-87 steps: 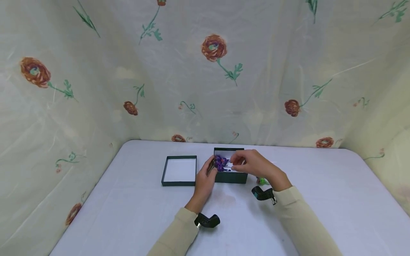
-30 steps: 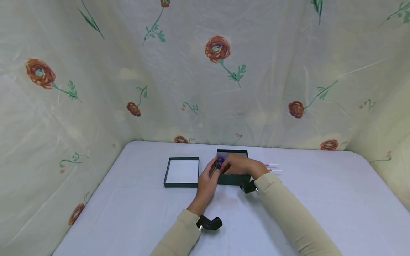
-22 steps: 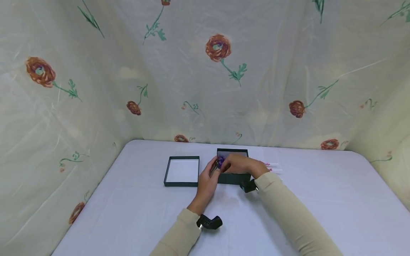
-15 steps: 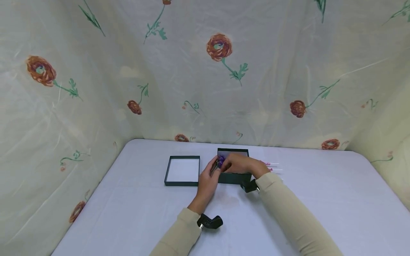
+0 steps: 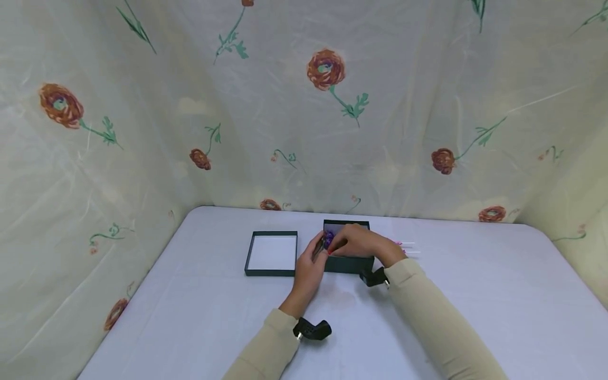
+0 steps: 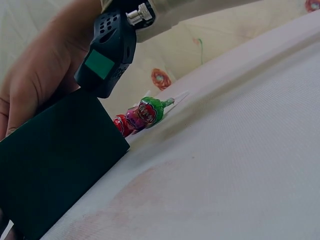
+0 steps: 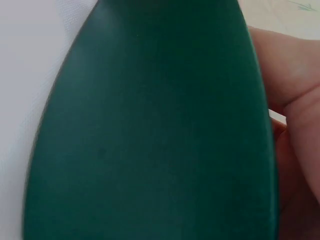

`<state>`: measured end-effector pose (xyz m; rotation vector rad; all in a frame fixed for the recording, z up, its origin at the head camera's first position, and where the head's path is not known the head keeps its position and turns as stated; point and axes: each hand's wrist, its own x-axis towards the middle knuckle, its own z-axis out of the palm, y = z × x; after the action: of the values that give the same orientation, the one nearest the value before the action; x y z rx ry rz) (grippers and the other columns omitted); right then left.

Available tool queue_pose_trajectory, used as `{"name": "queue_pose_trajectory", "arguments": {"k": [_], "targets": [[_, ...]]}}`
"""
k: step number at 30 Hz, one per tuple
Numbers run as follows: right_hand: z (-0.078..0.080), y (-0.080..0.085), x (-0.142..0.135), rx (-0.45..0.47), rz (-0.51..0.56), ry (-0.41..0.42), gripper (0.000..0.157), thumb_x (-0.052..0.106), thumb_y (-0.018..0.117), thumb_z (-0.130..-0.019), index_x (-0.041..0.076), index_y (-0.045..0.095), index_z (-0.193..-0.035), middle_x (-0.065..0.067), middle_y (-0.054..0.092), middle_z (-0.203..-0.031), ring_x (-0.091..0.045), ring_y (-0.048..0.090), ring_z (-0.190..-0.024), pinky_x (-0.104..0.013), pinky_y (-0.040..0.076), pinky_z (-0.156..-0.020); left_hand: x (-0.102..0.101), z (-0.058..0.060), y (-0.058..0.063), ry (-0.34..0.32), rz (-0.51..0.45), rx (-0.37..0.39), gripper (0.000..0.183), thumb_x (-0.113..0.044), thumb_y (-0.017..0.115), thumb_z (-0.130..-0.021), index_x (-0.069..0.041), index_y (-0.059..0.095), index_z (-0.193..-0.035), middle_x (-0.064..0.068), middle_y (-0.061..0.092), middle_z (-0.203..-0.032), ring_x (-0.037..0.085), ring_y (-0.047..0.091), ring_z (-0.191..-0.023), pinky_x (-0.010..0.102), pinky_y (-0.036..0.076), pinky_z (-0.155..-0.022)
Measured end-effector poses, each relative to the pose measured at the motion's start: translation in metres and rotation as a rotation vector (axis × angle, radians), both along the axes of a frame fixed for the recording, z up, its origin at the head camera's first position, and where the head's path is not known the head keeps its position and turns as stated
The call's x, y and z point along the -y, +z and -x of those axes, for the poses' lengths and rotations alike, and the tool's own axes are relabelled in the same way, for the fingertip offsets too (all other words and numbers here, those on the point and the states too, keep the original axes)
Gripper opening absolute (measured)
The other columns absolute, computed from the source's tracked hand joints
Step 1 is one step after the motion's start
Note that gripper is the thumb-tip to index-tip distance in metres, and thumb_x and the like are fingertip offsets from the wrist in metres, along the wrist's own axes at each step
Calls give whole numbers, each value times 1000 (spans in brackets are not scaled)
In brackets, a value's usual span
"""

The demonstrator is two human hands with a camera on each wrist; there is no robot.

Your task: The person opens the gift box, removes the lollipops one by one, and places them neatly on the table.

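My left hand (image 5: 307, 269) holds the left side of a dark green box (image 5: 349, 265), its thumb by the near corner. In the head view, purple-wrapped lollipops (image 5: 329, 238) show inside the box near that side. My right hand (image 5: 357, 241) reaches over the near wall into the box, fingers bent. At its fingertips is a small red lollipop (image 5: 330, 252), mostly hidden by the fingers. The right wrist view is filled by the box's green wall (image 7: 150, 120), with part of the right hand (image 7: 295, 85) beside it.
An upturned green lid (image 5: 271, 273) with a white inside lies left of the box. Right of the box lie several lollipops; a green-wrapped lollipop (image 6: 154, 107) and a red lollipop (image 6: 122, 124) show in the left wrist view. A floral curtain (image 5: 380, 132) hangs behind the white table.
My right hand has moved down and left into the box, then risen slightly, with red now showing at its fingertips. My left hand has stayed on the box.
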<state>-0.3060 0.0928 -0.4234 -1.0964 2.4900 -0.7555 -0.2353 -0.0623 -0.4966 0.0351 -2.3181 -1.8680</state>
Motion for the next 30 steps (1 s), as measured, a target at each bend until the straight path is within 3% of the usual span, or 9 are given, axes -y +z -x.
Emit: {"name": "queue_pose_trajectory", "arguments": {"k": [10,20,30], "targets": [[0,3,-4,-1,50,-14,13,19,70,-88,13,78,-97,7,71,-87,-8,59,-73,-25,52,-66,0,-1,4,-8,15,6,49,-21,51,-96,-27,46,-144,-1,45,-147,19,40,-135,41,37,-109],[0,11,-13,-5,34,-82,17,28,72,-86,16,78,-97,7,70,-87,-11,56,-72,-27,50,-63,0,1,4,-2,8,12,49,-21,51,-95,-33,47,-142,-2,44,-147,17,40,-136,39,35,-110],[-6,18,-22,7,54,-125,19,27,71,-87,15,77,-100,4,71,-93,-13,58,-76,-30,52,-68,-1,-1,3,-7,-1,34,49,-20,50,-95,-31,47,-143,-1,44,-148,18,40,-136,40,36,-110]]}}
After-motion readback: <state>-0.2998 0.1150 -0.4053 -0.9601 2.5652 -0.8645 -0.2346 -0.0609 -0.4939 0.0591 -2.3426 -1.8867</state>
